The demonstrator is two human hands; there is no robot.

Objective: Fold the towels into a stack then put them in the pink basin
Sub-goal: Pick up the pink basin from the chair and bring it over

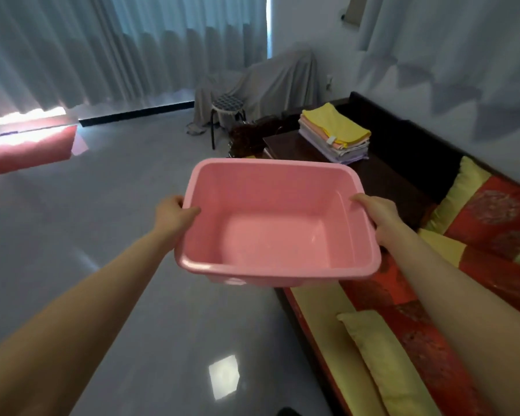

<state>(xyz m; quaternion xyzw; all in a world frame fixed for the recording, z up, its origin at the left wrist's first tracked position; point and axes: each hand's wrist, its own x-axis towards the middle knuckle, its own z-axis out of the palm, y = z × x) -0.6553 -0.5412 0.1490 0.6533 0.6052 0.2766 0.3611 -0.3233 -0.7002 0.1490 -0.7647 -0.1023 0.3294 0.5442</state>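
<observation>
Left grip [174, 216] and right grip [379, 219] clamp pink basin [270, 187] rims; towel stack [335, 132] lies at 1 o'clock, nearer right grip.

A stack of folded towels [334, 134], a yellow one on top, sits on a dark wooden tabletop [287, 145] beside a sofa seat [427, 334] covered in red-and-yellow cushioning. A small stool [227, 107] stands on the glossy grey floor [108, 211] just beyond.

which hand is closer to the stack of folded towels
Right. The right hand grips the right rim of the pink basin, just below the towel stack; the left hand grips the left rim, farther across.
</observation>
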